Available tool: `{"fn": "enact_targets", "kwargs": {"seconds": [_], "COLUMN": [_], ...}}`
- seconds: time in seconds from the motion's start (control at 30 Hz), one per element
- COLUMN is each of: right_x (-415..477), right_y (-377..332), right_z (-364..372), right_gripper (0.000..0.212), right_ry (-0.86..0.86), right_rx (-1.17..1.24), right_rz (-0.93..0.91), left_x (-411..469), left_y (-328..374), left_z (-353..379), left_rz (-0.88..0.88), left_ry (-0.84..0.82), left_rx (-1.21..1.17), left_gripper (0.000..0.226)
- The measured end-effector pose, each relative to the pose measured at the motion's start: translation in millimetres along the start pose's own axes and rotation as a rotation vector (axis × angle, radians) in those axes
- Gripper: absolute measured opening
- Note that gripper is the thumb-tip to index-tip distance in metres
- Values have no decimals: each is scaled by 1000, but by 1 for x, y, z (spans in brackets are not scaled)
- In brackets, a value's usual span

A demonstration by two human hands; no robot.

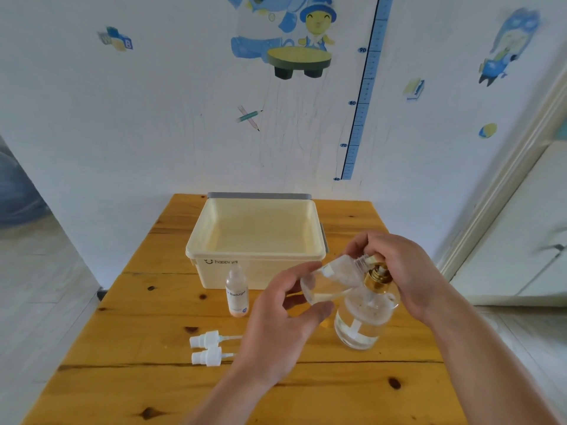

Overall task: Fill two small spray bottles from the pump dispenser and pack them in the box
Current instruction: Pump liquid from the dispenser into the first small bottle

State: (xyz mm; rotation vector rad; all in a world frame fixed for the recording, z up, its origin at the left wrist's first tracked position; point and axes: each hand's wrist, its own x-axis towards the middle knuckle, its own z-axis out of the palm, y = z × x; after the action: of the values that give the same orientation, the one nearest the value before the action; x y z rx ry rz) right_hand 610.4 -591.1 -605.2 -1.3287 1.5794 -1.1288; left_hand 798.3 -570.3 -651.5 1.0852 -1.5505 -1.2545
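Centre: both hands meet over the clear glass pump dispenser with gold collar, blocking the table's 3 o'clock side.
12 o'clock: the open cream plastic box fills the far edge.
Mid-table: an upright clear small spray bottle stands just before the box.
9 o'clock: two white spray caps lie there.
6 o'clock: bare wooden table, open passage.

A knotty wooden counter stands against a white wall with blue and yellow cartoon stickers and a blue height chart. Pale floor lies left; a white door stands right.
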Motion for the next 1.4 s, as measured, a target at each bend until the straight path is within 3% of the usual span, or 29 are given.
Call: {"fn": "enact_targets", "kwargs": {"seconds": [1.4], "right_x": [-1], "right_y": [2], "right_z": [2], "right_gripper": [42], "right_ry": [40], "right_rx": [-34], "right_rz": [19], "left_x": [-3], "left_y": [1], "left_z": [1], "left_rz": [6], "left_ry": [-5], "left_rx": [-1], "left_gripper": [46]}}
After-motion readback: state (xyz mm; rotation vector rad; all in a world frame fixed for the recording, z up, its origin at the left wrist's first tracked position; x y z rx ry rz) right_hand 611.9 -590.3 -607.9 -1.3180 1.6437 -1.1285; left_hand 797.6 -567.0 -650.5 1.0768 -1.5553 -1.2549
